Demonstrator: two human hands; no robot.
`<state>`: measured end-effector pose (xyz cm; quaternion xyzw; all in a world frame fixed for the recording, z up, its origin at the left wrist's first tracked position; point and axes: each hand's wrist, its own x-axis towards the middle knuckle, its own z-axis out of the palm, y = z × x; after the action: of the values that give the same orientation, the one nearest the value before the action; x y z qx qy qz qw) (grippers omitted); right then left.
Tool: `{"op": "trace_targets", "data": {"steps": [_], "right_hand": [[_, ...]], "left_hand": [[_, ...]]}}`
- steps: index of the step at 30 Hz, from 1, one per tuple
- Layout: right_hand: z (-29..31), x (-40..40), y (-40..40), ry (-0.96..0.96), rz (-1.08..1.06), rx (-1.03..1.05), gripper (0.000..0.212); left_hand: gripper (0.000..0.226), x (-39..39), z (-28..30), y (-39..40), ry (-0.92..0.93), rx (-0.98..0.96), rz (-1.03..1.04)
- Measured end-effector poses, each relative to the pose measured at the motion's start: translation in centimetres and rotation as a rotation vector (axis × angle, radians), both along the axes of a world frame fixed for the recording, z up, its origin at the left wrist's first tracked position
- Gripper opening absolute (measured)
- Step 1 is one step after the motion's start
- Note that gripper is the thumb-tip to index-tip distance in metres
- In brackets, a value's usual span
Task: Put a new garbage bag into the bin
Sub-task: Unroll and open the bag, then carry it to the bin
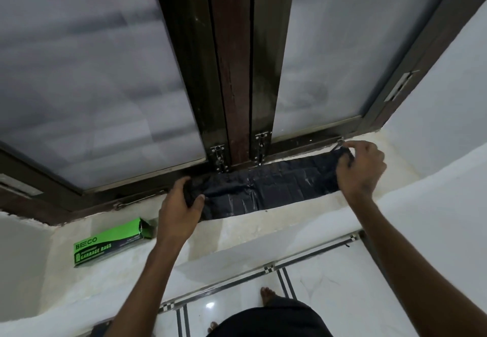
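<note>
Head view: the black garbage bag (266, 189) lies stretched on the sill surface (263, 228), left hand (181, 205) and right hand (361, 170) each clenched on an end. Thin, limp, slippery film; best gripped at its open edge

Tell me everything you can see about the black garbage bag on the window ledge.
The black garbage bag is thin, glossy plastic, creased in a grid from folding. It lies flat, stretched lengthwise along the marble ledge against the window frame. The left hand bunches one end; the right hand pinches the other.
</note>
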<state>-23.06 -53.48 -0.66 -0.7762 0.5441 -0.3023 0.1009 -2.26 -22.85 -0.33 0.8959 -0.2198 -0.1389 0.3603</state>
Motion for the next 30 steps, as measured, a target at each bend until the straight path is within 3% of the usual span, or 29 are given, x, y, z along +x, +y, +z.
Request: {"op": "trace_targets", "data": {"steps": [3,7,11,13,16,18,22,25,30], "right_hand": [[0.1,2.1,4.8,-0.077,0.261,0.016,0.018],[-1.1,4.9,11.9,-0.156,0.713,0.161,0.017],[-2.5,7.8,18.0,-0.216,0.915,0.356,0.018],[-2.9,8.9,20.4,-0.219,0.981,0.459,0.021],[-3.3,10.8,22.9,-0.17,1.036,0.602,0.027],[-3.1,12.3,24.1,-0.115,1.028,0.686,0.03],[-2.3,14.9,25.2,-0.061,0.956,0.783,0.028],[-1.5,16.2,25.7,-0.089,0.933,0.893,0.026],[-0.3,17.1,27.1,-0.32,0.833,1.27,0.023]], "left_hand": [[0.061,0.3,0.6,0.8,-0.089,-0.019,-0.022],[0.049,1.1,1.8,2.9,-0.22,-0.075,0.001],[0.044,2.5,2.1,7.6,-0.272,0.009,0.006],[0.057,3.1,1.6,10.0,-0.274,0.118,-0.051],[0.09,3.7,0.3,12.4,-0.259,0.424,-0.148],[0.089,3.7,-0.2,13.4,-0.282,0.55,-0.144],[0.059,3.6,-0.3,14.9,-0.399,0.385,-0.094],[0.055,3.2,0.6,15.4,-0.325,0.21,-0.063],[0.054,3.0,1.1,16.6,-0.229,0.045,-0.076]]}}
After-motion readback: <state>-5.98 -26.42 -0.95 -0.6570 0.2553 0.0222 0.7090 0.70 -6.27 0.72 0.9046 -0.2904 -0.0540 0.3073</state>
